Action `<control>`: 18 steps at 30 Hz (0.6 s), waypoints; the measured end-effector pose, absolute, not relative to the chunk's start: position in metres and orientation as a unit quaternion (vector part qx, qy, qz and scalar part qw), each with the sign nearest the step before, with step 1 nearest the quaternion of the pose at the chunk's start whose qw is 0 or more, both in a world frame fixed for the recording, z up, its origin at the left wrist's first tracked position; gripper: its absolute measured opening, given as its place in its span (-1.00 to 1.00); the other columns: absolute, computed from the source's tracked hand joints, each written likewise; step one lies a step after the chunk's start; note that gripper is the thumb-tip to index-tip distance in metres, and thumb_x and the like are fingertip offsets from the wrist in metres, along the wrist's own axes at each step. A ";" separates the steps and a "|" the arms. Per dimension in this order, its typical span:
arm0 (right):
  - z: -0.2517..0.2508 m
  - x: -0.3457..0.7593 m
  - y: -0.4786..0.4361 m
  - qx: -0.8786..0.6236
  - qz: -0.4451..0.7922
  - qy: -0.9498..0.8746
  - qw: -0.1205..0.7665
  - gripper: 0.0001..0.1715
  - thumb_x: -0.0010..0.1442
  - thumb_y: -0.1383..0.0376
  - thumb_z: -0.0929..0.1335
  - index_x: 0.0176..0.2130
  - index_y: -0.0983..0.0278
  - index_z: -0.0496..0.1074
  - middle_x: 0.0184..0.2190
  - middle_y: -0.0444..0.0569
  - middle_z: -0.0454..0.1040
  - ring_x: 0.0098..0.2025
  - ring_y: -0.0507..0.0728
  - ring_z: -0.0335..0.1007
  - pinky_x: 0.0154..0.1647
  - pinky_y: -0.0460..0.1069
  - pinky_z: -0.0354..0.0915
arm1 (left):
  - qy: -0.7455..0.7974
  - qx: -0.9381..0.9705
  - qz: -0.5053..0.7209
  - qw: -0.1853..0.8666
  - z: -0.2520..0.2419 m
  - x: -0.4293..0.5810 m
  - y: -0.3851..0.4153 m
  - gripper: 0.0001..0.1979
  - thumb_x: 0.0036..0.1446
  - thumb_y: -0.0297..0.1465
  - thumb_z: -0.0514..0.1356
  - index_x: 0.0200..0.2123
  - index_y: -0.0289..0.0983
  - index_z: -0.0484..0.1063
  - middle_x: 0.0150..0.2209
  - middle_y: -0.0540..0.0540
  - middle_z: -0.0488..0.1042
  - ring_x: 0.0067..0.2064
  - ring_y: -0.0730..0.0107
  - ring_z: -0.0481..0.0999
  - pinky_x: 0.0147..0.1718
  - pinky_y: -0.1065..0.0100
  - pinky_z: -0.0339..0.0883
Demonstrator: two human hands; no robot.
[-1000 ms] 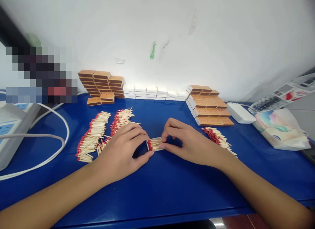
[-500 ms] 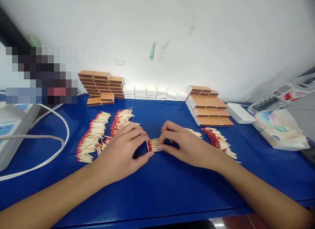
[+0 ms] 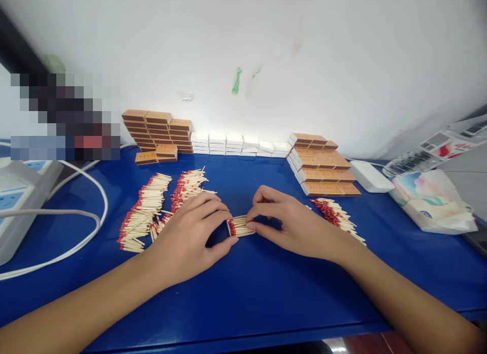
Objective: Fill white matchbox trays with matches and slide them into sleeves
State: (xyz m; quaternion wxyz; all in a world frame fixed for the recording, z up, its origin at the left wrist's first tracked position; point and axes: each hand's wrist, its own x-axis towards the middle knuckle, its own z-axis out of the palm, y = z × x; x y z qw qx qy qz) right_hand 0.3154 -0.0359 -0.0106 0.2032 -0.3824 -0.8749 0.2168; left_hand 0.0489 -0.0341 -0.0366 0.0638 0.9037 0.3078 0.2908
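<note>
A small white matchbox tray (image 3: 245,235) lies on the blue table, holding matches (image 3: 239,225) whose red heads point left. My left hand (image 3: 192,237) grips the tray's left end, thumb at the near corner and fingertips at the far one. At the right end, my right hand (image 3: 291,224) has its thumb and index finger closed on the matches' plain ends; the other fingers are curled. Loose matches lie in two piles beyond my left hand, one pile (image 3: 146,209) farther left and another (image 3: 186,186) partly hidden by that hand. A third match pile (image 3: 338,217) lies behind my right forearm.
Along the wall stand brown matchboxes (image 3: 158,133) at left, stacked white trays (image 3: 228,143) in the middle, and more matchboxes (image 3: 323,166) at right. A white box (image 3: 371,176) and a tissue pack (image 3: 431,199) lie far right. A power strip (image 3: 23,207) with white cables sits left.
My right hand has shifted slightly right along the tray, so more of the matches and the tray's right end show. My left hand keeps its grip in place.
</note>
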 end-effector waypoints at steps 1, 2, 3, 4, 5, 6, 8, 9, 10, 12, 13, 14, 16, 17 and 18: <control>-0.010 0.317 -0.035 -0.382 0.216 -0.875 0.202 -0.86 0.49 0.27 0.40 -0.07 0.18 0.63 -0.09 -0.02 0.44 -0.18 0.07 0.48 -0.15 -0.01 0.40 | 0.308 0.904 0.291 0.064 -0.037 0.049 -0.034 -0.84 0.38 -0.32 0.34 -0.06 -0.26 0.59 -0.04 -0.16 0.67 0.16 0.01 0.55 0.24 -0.07 0.49; -0.009 0.319 -0.033 -0.384 0.211 -0.876 0.203 -0.84 0.49 0.25 0.40 -0.08 0.18 0.63 -0.10 -0.02 0.46 -0.19 0.07 0.48 -0.17 -0.01 0.40 | 0.309 0.903 0.291 0.064 -0.037 0.049 -0.034 -0.84 0.38 -0.31 0.34 -0.05 -0.26 0.59 -0.04 -0.15 0.67 0.17 0.02 0.54 0.25 -0.07 0.48; -0.007 0.324 -0.031 -0.388 0.199 -0.875 0.209 -0.82 0.50 0.22 0.39 -0.08 0.17 0.63 -0.10 -0.01 0.47 -0.21 0.08 0.47 -0.20 0.00 0.39 | 0.310 0.903 0.291 0.063 -0.037 0.049 -0.035 -0.83 0.38 -0.31 0.35 -0.04 -0.26 0.59 -0.03 -0.15 0.67 0.18 0.02 0.54 0.26 -0.07 0.48; -0.005 0.331 -0.027 -0.398 0.176 -0.874 0.217 -0.80 0.51 0.19 0.38 -0.08 0.17 0.63 -0.12 0.00 0.49 -0.22 0.09 0.47 -0.22 0.00 0.38 | 0.311 0.902 0.292 0.062 -0.037 0.049 -0.035 -0.82 0.39 -0.30 0.35 -0.04 -0.26 0.59 -0.03 -0.15 0.67 0.18 0.02 0.54 0.26 -0.08 0.47; -0.002 0.339 -0.023 -0.413 0.145 -0.871 0.224 -0.78 0.51 0.18 0.37 -0.08 0.18 0.63 -0.14 0.01 0.51 -0.24 0.10 0.46 -0.24 0.01 0.37 | 0.312 0.902 0.292 0.061 -0.037 0.049 -0.035 -0.82 0.39 -0.30 0.34 -0.04 -0.26 0.59 -0.03 -0.15 0.67 0.19 0.01 0.54 0.27 -0.08 0.47; 0.002 0.349 -0.018 -0.435 0.104 -0.865 0.229 -0.76 0.50 0.17 0.36 -0.10 0.19 0.63 -0.18 0.02 0.53 -0.26 0.12 0.46 -0.26 0.03 0.35 | 0.312 0.902 0.292 0.060 -0.038 0.049 -0.035 -0.83 0.39 -0.29 0.34 -0.05 -0.26 0.59 -0.04 -0.15 0.67 0.18 0.01 0.54 0.27 -0.09 0.47; 0.009 0.371 -0.009 -0.494 0.038 -0.846 0.197 -0.73 0.47 0.15 0.35 -0.16 0.21 0.61 -0.26 0.02 0.57 -0.30 0.15 0.45 -0.27 0.05 0.33 | 0.313 0.902 0.293 0.059 -0.038 0.049 -0.035 -0.83 0.40 -0.28 0.33 -0.06 -0.25 0.59 -0.04 -0.15 0.67 0.18 0.01 0.54 0.26 -0.09 0.47; 0.013 0.381 -0.005 -0.521 0.035 -0.837 0.165 -0.71 0.45 0.13 0.35 -0.21 0.20 0.60 -0.31 0.01 0.57 -0.34 0.15 0.45 -0.31 0.05 0.30 | 0.312 0.902 0.293 0.058 -0.038 0.049 -0.035 -0.83 0.40 -0.28 0.33 -0.06 -0.25 0.59 -0.04 -0.15 0.67 0.18 0.01 0.54 0.26 -0.08 0.47; 0.015 0.389 -0.002 -0.545 0.050 -0.827 0.125 -0.68 0.44 0.10 0.35 -0.25 0.19 0.59 -0.35 -0.01 0.58 -0.36 0.15 0.45 -0.34 0.04 0.29 | 0.311 0.902 0.294 0.058 -0.038 0.049 -0.035 -0.84 0.40 -0.28 0.33 -0.06 -0.25 0.58 -0.04 -0.15 0.67 0.17 0.01 0.54 0.25 -0.08 0.48; 0.018 0.401 0.001 -0.574 0.084 -0.811 0.069 -0.65 0.41 0.05 0.35 -0.29 0.18 0.57 -0.40 -0.02 0.59 -0.40 0.15 0.45 -0.39 0.03 0.25 | 0.309 0.902 0.296 0.055 -0.038 0.049 -0.035 -0.84 0.41 -0.29 0.33 -0.06 -0.24 0.58 -0.03 -0.15 0.67 0.16 0.02 0.55 0.25 -0.06 0.48; 0.017 0.404 0.002 -0.581 0.097 -0.807 0.054 -0.65 0.40 0.04 0.36 -0.30 0.18 0.57 -0.39 -0.03 0.60 -0.40 0.15 0.46 -0.39 0.03 0.24 | 0.308 0.902 0.297 0.054 -0.038 0.049 -0.035 -0.84 0.40 -0.29 0.33 -0.06 -0.24 0.58 -0.04 -0.15 0.67 0.16 0.03 0.55 0.25 -0.06 0.48; 0.016 0.406 0.003 -0.583 0.106 -0.804 0.046 -0.67 0.38 0.04 0.37 -0.30 0.18 0.58 -0.39 -0.03 0.61 -0.40 0.15 0.46 -0.40 0.02 0.23 | 0.308 0.902 0.298 0.053 -0.038 0.049 -0.035 -0.84 0.40 -0.29 0.33 -0.06 -0.24 0.58 -0.04 -0.15 0.67 0.16 0.03 0.55 0.24 -0.06 0.49; 0.013 0.407 0.004 -0.585 0.120 -0.801 0.035 -0.70 0.34 0.04 0.39 -0.29 0.17 0.58 -0.39 -0.03 0.60 -0.40 0.15 0.46 -0.40 0.02 0.21 | 0.310 0.902 0.298 0.051 -0.037 0.048 -0.034 -0.84 0.40 -0.29 0.33 -0.06 -0.25 0.58 -0.04 -0.15 0.67 0.17 0.02 0.55 0.24 -0.06 0.49; 0.011 0.406 0.004 -0.586 0.128 -0.799 0.029 -0.70 0.34 0.04 0.40 -0.28 0.17 0.58 -0.39 -0.04 0.60 -0.40 0.15 0.46 -0.40 0.02 0.21 | 0.311 0.902 0.296 0.051 -0.037 0.048 -0.034 -0.84 0.39 -0.29 0.33 -0.07 -0.25 0.58 -0.04 -0.15 0.68 0.17 0.02 0.55 0.23 -0.06 0.50; 0.009 0.406 0.004 -0.588 0.133 -0.797 0.025 -0.70 0.33 0.03 0.40 -0.27 0.16 0.58 -0.39 -0.04 0.59 -0.39 0.15 0.46 -0.39 0.02 0.21 | 0.312 0.902 0.295 0.051 -0.037 0.048 -0.034 -0.85 0.39 -0.29 0.34 -0.07 -0.24 0.59 -0.05 -0.15 0.68 0.18 0.01 0.55 0.23 -0.06 0.50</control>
